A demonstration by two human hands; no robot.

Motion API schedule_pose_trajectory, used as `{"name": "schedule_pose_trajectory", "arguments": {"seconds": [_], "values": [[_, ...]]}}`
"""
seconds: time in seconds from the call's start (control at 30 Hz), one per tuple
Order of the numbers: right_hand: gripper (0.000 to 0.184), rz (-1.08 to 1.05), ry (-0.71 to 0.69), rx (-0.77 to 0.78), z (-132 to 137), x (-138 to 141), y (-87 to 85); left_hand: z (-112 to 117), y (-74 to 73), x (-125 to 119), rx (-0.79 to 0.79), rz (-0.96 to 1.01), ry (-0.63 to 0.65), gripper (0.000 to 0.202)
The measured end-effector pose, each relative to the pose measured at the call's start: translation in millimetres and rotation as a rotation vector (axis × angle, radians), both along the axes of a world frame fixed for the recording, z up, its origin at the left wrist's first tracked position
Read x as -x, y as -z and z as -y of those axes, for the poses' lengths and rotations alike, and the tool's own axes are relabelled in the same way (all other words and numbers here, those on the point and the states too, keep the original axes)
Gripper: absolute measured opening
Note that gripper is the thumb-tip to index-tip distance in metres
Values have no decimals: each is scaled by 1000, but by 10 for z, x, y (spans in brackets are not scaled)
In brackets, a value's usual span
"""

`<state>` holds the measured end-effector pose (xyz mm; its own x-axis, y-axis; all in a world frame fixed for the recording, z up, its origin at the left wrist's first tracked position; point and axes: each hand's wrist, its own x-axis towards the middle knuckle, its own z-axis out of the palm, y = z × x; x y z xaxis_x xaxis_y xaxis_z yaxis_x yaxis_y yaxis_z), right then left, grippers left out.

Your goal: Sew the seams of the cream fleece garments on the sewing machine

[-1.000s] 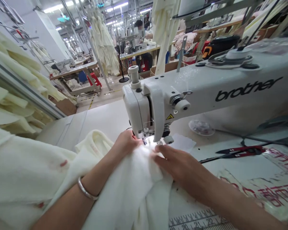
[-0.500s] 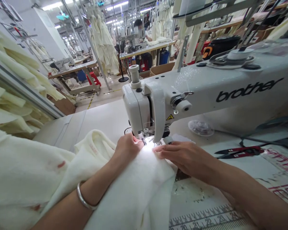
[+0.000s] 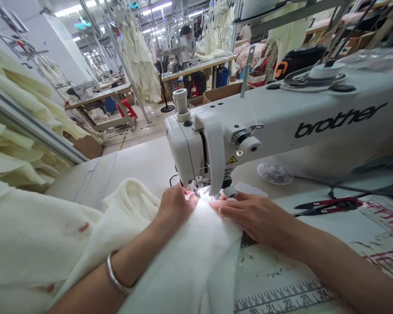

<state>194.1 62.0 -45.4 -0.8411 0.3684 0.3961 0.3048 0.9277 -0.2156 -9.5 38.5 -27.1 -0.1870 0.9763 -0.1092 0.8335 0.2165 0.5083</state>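
A white sewing machine (image 3: pixel 268 117) stands before me, its lamp lighting the needle area. Cream-white fabric (image 3: pixel 190 261) runs from the table's front edge up to the presser foot, and its bulk lies heaped at the left with small reddish marks. My left hand (image 3: pixel 175 207), a silver bangle on its wrist, is closed on the fabric just left of the needle. Flat on the cloth's right edge rests my right hand (image 3: pixel 255 213), fingers stretched towards the presser foot. The machine head partly hides the needle and the stitching spot.
Red-handled thread snips (image 3: pixel 330 205) lie right of my right hand, near a clear dish of small items (image 3: pixel 275 173). A printed ruler (image 3: pixel 281 301) runs along the table's front. Cream garment pieces (image 3: pixel 19 139) hang at the left. A co-worker (image 3: pixel 188 43) sits at a machine further back.
The fabric has shifted slightly at the presser foot, and its right edge lies a little further right. My left thumb shows more clearly; both hands stay almost in place.
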Motion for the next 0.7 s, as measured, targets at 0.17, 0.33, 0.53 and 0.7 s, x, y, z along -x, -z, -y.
{"name": "schedule_pose_trajectory", "arguments": {"seconds": [0.17, 0.33, 0.53, 0.7], "values": [[27, -157, 180, 52, 425, 308, 104, -176, -60, 178, 22, 91, 241, 9], [36, -225, 270, -152, 557, 449, 96, -217, -116, 197, 37, 79, 268, 10], [39, -238, 297, -182, 505, 421, 101, -217, -92, 198, 40, 53, 215, 12], [38, -234, 257, -178, 464, 390, 122, -183, -72, 171, 36, 52, 142, 14]]}}
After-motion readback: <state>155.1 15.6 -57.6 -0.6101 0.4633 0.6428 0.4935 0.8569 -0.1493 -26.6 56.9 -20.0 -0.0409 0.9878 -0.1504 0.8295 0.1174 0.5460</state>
